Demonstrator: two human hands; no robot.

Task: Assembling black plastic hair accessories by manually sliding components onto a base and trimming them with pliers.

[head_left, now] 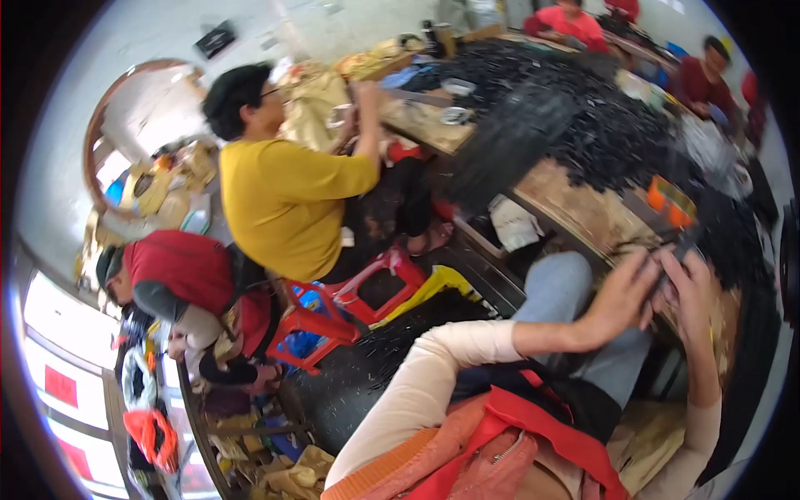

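Left hand [621,293] and right hand [690,290] over there, fingers clenched on a dark strip [687,243], black pieces [621,137] heaped beyond

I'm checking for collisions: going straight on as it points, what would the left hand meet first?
The left hand would probably meet the right hand; depth between them is unclear.

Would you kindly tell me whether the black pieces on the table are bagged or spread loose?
Spread loose: the black pieces lie in a wide, uneven heap across the table, bare wood showing beside them.
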